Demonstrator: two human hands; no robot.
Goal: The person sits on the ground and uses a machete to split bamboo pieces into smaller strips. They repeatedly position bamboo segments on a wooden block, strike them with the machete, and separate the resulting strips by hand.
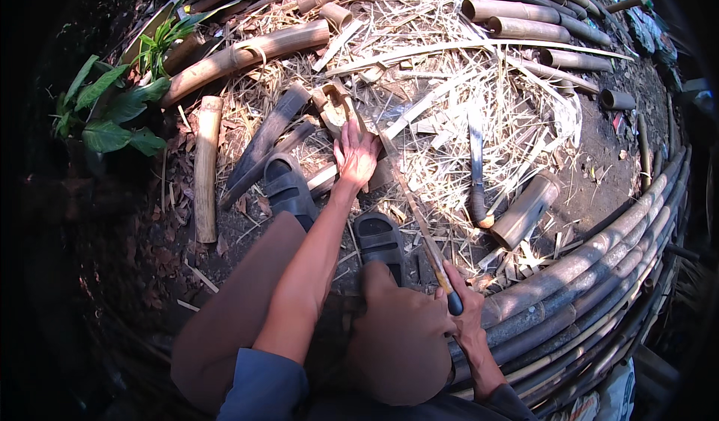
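Stretched out in front of me, my left hand (356,155) grips a short bamboo piece (335,108) from above, its fingers over the top. My right hand (466,305), near my right knee, is wrapped round the handle of a long, narrow-bladed saw (419,215). The saw slants away to the upper left, and its far end lies against the right side of the bamboo piece by my left hand. Whether the teeth bite into the bamboo cannot be made out. A machete (477,151) with a dark handle lies on the ground to the right, beside a cut bamboo tube (529,208).
Dark bamboo lengths (269,133) and a pale one (207,170) lie to the left. Bamboo poles (592,260) are stacked along the right. Straw-like shavings (442,69) cover the ground ahead. A leafy plant (112,110) grows at the far left. My sandals (380,240) stand close behind the bamboo.
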